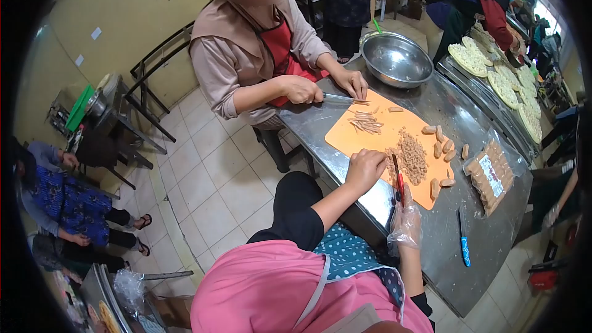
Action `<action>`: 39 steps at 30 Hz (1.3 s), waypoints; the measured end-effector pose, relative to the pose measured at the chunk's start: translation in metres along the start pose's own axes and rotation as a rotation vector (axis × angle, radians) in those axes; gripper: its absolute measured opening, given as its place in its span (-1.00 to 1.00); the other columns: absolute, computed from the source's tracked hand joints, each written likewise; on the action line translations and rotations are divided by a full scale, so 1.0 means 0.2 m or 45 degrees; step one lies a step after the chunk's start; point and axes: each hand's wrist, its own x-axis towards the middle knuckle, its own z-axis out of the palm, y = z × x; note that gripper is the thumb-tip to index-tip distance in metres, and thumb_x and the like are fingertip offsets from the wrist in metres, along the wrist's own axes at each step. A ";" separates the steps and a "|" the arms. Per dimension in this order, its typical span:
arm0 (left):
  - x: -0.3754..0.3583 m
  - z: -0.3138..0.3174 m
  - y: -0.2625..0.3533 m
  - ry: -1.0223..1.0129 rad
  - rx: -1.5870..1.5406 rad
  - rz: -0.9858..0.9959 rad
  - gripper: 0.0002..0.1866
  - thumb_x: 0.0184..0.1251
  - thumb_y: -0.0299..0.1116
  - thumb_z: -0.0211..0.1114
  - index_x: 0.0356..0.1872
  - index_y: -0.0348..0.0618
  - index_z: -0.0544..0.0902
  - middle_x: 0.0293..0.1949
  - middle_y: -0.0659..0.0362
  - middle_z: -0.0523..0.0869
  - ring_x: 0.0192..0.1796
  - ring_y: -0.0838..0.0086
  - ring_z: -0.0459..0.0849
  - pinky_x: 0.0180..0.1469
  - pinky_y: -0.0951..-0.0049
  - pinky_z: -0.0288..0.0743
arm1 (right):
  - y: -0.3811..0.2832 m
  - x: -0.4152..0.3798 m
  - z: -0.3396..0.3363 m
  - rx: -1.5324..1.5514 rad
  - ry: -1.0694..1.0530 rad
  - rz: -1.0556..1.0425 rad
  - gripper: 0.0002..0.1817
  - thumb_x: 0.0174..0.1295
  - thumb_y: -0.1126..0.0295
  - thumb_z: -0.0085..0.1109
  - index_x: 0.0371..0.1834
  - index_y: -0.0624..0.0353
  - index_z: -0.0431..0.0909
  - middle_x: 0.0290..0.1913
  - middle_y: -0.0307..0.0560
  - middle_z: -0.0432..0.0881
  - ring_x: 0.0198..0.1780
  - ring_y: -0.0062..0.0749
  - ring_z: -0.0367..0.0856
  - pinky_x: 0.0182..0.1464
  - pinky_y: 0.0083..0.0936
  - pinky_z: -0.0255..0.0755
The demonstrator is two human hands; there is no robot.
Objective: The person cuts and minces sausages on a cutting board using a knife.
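At the near edge of the orange flat cutting board (343, 137)
Right hand (405, 225), gloved, clamps the red-handled metal knife (400, 186); left hand (366, 170), palm down, meets its blade, grip unclear. Chopped brown sausage (412, 161) lies on the board.

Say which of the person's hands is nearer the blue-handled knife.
Right. The right hand, holding the red-handled knife, is left of the blue-handled knife; the left hand is farther left, by the orange cutting board.
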 end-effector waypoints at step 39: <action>0.02 0.01 -0.02 -0.018 -0.027 -0.010 -0.90 0.00 -0.40 0.28 -0.51 -0.20 0.65 -0.46 0.08 0.66 -0.31 0.18 0.59 -0.23 0.24 0.43 | -0.04 -0.01 -0.03 -0.179 -0.131 0.009 -0.46 0.24 0.42 -0.07 0.33 -0.06 0.19 -0.24 0.32 0.56 -0.23 0.20 0.54 -0.17 -0.08 0.39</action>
